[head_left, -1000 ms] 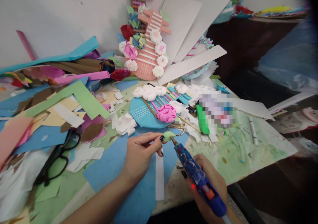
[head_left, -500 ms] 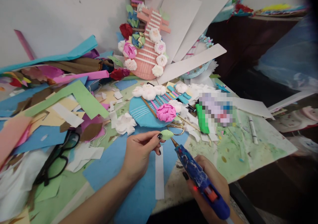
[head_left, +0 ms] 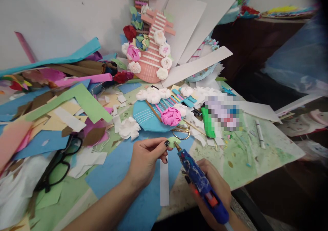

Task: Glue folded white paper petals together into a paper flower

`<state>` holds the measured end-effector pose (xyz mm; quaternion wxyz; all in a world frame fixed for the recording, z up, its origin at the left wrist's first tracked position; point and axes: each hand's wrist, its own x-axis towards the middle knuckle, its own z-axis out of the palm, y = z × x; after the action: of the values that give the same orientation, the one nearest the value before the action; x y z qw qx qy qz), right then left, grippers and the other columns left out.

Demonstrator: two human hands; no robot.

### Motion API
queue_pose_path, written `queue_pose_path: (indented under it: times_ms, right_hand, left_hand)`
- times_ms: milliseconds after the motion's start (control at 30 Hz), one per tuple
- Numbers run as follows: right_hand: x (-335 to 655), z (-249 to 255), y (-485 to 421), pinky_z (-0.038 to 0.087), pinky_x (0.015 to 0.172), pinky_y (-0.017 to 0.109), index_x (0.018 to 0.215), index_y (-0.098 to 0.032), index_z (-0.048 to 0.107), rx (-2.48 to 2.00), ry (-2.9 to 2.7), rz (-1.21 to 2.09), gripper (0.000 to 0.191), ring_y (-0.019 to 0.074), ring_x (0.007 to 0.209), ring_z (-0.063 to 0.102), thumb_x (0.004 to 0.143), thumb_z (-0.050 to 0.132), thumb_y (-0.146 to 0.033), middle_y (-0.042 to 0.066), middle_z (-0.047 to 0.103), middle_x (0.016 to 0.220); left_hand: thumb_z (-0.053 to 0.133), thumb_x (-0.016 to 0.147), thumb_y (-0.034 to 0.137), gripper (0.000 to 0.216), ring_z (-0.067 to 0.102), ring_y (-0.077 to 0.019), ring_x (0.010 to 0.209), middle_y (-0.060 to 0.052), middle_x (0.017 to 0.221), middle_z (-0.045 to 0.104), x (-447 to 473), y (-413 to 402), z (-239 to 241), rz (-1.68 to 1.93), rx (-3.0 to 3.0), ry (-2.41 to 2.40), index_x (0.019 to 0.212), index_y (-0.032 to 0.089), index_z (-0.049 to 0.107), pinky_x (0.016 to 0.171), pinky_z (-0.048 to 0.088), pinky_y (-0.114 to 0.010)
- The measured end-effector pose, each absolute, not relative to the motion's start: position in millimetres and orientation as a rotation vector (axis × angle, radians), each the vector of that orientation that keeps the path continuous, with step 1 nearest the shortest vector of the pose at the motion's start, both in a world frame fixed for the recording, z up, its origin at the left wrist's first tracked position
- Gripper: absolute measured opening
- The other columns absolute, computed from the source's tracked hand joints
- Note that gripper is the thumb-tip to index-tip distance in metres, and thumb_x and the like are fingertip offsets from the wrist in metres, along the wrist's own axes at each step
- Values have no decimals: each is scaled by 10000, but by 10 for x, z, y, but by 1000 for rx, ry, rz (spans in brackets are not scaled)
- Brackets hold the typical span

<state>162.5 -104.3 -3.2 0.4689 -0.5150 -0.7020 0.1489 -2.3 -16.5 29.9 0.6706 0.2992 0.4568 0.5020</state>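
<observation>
My left hand (head_left: 147,159) pinches a small light-green paper leaf (head_left: 173,140) between thumb and fingers. Wrapped around a blue hot glue gun (head_left: 202,183) is my right hand (head_left: 214,183); the gun's metal nozzle points up-left and meets the leaf, and a red light glows on its side. Just beyond the leaf lies a blue paper guitar (head_left: 148,116) with white strings, white paper blossoms and a pink paper flower (head_left: 171,116). Gold-handled scissors (head_left: 182,134) rest at its near edge. A white paper strip (head_left: 164,185) lies on blue paper (head_left: 138,203) beneath my hands.
Black-framed glasses (head_left: 56,166) and paper scraps cover the left side. A loose white paper flower (head_left: 129,128) sits beside the blue guitar. A pink paper guitar (head_left: 151,65) leans on the wall. To the right are a green object (head_left: 208,123) and a white marker (head_left: 260,134).
The glue gun has shifted slightly left, its nozzle moving from the leaf's tip onto the leaf. My left hand has moved a little right and turned the leaf slightly.
</observation>
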Motion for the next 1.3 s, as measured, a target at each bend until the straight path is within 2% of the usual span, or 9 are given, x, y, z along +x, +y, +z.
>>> queue_pose_path:
  times_ms: [533,667,800,933,1167,1300]
  right_hand:
    - [1664,-141,-1014,439,563,262,842,-193,497,-1346,-1693,332,32,152,663,536,859,509,-167,11,503,746]
    - [1795,-119,-971,462,603,248,877,-198,536,-1449,-1619,162,72,152,710,577,827,587,-190,18,573,815]
    - [1920,-136,-938,482,663,274,853,-204,563,-1425,-1490,21,73,176,761,602,807,620,-197,25,609,843]
    - [2043,-192,-936,502,721,331,816,-210,565,-1455,-1417,6,66,198,759,610,811,630,-219,28,615,810]
    - [2176,-265,-903,510,678,357,855,-236,576,-1426,-1408,49,57,211,750,601,818,612,-261,23,608,812]
    - [2208,-397,-926,492,740,398,855,-238,581,-1439,-1342,141,54,232,801,598,822,623,-240,37,608,838]
  left_hand:
    - [738,642,175,56,539,-61,375,-8,541,685,-39,-171,196,1152,872,1039,680,146,766,385,460,-153]
    - [676,738,122,84,578,-74,401,-5,608,691,-75,-125,153,1272,1386,1154,726,146,756,422,496,-177]
    - [650,789,40,117,645,-138,596,-64,714,713,-166,-16,10,1552,2371,1061,847,111,723,588,549,-266]
    - [632,794,-12,180,629,-184,662,-130,759,697,-229,77,-96,1414,3057,840,966,32,661,583,531,-308]
    - [595,803,-41,178,625,-194,654,-140,753,676,-221,140,-9,1268,3422,766,975,-14,630,569,539,-314]
    - [567,832,-19,182,618,-185,656,-115,745,671,-205,188,39,1160,3491,708,1002,13,623,568,538,-305]
